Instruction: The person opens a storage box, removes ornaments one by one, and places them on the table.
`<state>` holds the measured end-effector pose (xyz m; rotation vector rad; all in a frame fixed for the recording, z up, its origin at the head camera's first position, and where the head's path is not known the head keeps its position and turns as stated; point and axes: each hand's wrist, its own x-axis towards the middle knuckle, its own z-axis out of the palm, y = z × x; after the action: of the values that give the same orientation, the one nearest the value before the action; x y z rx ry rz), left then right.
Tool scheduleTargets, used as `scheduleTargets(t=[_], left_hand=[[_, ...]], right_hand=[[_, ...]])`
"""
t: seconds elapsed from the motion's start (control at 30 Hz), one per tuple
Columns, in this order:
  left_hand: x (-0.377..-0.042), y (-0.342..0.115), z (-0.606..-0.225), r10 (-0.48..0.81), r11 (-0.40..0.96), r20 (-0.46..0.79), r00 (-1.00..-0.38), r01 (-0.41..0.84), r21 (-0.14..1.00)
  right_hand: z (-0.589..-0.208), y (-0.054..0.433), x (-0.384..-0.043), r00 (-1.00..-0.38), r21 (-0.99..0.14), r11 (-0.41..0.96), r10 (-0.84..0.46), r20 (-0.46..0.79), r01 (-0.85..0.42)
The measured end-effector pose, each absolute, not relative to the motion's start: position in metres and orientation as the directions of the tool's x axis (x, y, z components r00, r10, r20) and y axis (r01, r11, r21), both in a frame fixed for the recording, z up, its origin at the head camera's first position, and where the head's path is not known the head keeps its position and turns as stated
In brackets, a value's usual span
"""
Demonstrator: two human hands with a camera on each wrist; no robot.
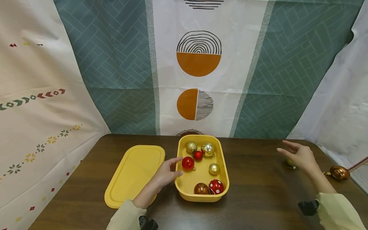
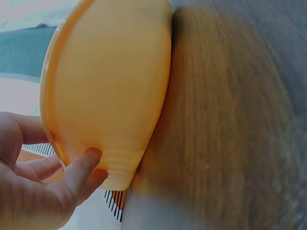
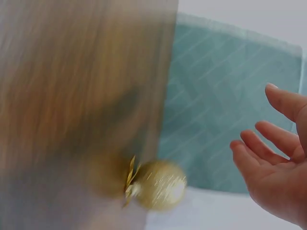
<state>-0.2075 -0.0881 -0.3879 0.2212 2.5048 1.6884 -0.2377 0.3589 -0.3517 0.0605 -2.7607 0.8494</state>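
Note:
A yellow box (image 1: 202,198) holds several Christmas ball ornaments. Among them are a shiny red ball (image 1: 188,163), a small red one (image 1: 197,155), a polka-dot one (image 1: 216,186), a brown one (image 1: 201,188), and gold balls (image 1: 214,169). My left hand (image 1: 166,172) holds the box's left wall, with fingers on both sides of the rim in the left wrist view. Over the table's right side, my right hand (image 1: 303,158) hangs with fingers spread and nothing in them. Below it lies a gold ball ornament (image 3: 162,186) with a gold loop, mostly hidden by the hand in the head view.
A flat yellow lid (image 1: 133,175) lies on the dark wooden table (image 1: 253,191), left of the box. Near the right edge is a shiny copper-brown ornament (image 1: 340,172), with a thin reddish strip beside it. Patterned cloth (image 1: 120,64) hangs behind and on both sides.

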Motion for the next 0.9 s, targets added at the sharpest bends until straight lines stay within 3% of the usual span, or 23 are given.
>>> scheduleTargets(t=[0.2,0.33,0.9], left_hand=[[-0.208,-0.088,-0.388,0.184,0.372,-0.012,-0.983,0.058,0.926],[-0.208,-0.089,-0.387,0.179,0.374,-0.021,-0.984,0.048,0.926],[-0.208,-0.088,-0.388,0.181,0.370,-0.019,-0.983,0.050,0.927]], right_hand=[[-0.342,0.319,-0.234,-0.933,-0.553,0.783,-0.091,0.349,-0.283],[-0.337,0.289,-0.231,-0.921,-0.610,0.703,-0.177,0.346,-0.365],[-0.343,0.186,-0.212,-0.834,-0.771,0.443,-0.513,0.200,-0.458]])
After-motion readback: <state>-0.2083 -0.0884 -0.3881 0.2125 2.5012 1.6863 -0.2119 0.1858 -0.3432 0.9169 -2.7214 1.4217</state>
